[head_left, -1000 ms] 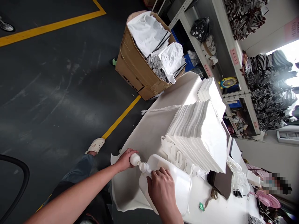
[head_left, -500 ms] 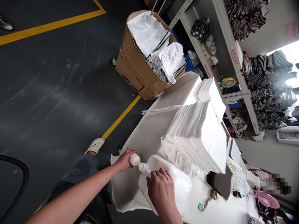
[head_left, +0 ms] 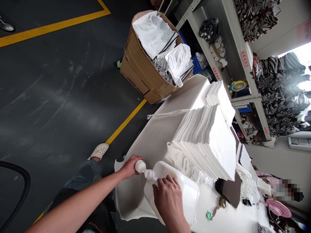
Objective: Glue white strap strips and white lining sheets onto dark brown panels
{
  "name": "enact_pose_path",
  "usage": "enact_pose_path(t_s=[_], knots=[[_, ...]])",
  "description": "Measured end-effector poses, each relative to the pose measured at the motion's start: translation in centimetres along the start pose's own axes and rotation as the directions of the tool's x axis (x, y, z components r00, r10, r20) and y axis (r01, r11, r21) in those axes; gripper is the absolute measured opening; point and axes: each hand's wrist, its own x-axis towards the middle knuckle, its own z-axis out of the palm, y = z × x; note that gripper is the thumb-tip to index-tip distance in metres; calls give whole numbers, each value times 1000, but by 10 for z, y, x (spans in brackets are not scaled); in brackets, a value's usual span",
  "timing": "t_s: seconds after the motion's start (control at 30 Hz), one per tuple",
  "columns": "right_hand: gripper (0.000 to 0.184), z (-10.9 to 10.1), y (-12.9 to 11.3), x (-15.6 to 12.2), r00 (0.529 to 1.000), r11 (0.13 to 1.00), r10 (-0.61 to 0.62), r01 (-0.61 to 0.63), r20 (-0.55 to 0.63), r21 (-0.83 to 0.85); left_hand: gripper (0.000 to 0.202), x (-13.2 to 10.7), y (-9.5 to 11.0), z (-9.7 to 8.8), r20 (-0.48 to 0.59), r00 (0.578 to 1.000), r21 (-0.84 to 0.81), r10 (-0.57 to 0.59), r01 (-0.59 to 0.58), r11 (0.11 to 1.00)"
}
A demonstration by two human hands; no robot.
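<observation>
Two tall stacks of folded white nonwoven bags [head_left: 204,142] stand on the white-covered table [head_left: 155,139], set back so the near end stays free for handling. There, a flat white plastic container with rounded corners [head_left: 182,191] lies at the table's edge, its narrow neck pointing toward your left hand [head_left: 130,166], whose fingers [head_left: 132,162] close around a white bulb-shaped knob [head_left: 140,166]. Your right hand [head_left: 168,197] rests on the container with its fingers [head_left: 165,183] spread, apparently pinning it steady against the left hand's grip.
</observation>
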Motion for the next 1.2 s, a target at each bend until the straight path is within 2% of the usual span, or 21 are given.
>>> enact_pose_path(t_s=[0.57, 1.0, 1.2], knots=[[20, 0, -2, 0, 1000, 1000, 3, -3, 21, -21, 68, -2, 4, -2, -14, 1000, -17, -7, 7, 1000], [21, 1, -3, 1, 1000, 1000, 11, -11, 12, -9, 58, -1, 1, 0, -14, 1000, -11, -8, 8, 1000], [21, 0, -4, 2, 1000, 1000, 7, -7, 14, -10, 60, -1, 2, 0, -17, 1000, -23, -18, 17, 1000]])
